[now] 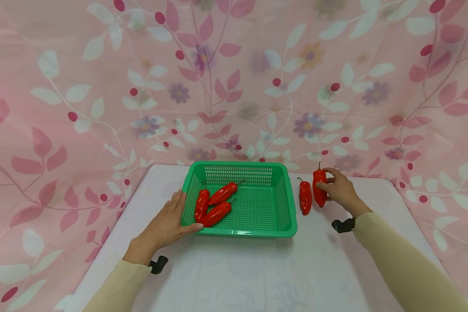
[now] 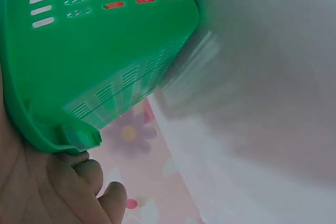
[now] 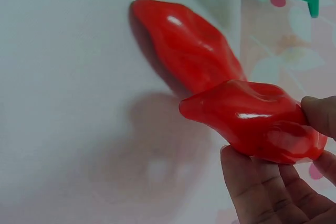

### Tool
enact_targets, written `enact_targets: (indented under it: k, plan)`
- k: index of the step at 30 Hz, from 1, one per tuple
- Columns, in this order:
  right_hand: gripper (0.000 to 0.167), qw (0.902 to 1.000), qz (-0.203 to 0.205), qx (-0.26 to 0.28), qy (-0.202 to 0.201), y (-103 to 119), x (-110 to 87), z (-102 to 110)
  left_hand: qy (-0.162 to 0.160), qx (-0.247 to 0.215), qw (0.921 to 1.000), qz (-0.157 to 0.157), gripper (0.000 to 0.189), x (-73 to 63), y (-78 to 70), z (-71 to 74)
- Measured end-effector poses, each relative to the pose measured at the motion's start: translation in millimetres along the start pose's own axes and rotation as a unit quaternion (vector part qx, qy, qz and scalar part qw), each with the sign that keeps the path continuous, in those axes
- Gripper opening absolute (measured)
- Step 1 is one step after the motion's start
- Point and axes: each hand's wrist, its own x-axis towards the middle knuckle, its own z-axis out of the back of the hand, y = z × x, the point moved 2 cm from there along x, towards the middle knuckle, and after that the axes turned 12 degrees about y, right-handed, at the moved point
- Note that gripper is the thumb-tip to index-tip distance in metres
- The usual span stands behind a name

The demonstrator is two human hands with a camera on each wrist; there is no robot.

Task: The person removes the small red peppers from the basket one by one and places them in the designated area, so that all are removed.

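Observation:
My right hand (image 1: pixel 341 190) pinches a red pepper (image 1: pixel 319 187) between thumb and fingers, its stem pointing up and away from me. In the right wrist view the held pepper (image 3: pixel 257 121) casts a shadow on the cloth. Just left of it another red pepper (image 1: pixel 305 198) lies on the table, partly overlapped in that wrist view. My left hand (image 1: pixel 165 223) rests against the left side of a green plastic basket (image 1: pixel 245 233), fingers straight along its rim and thumb over the front corner. Inside, at the left, lie three red peppers (image 1: pixel 223 193).
A white cloth covers the table (image 1: pixel 249 273). Behind it hangs a pink floral curtain (image 1: pixel 234 86), close to the basket's back edge. The right part of the basket floor (image 1: pixel 257 208) shows bare green mesh.

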Motion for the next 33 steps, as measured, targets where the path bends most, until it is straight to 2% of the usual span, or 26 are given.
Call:
enact_targets:
  k: [7,24,33]
  plan:
    - [0.077,0.9996,-0.026,0.0,0.013,-13,3.9,-3,0.003,-0.004,1.0,0.002,0.13,-0.2,0.8,-0.3]
    - [0.076,0.9986,-0.046,-0.01,0.025,-36,15.0,-10,0.008,-0.009,0.9999,0.004,0.13,0.6,1.1,0.6]
    - [0.074,0.9973,-0.063,-0.025,0.029,-41,16.9,-13,0.011,-0.009,0.9999,0.005,0.13,0.2,0.3,-0.1]
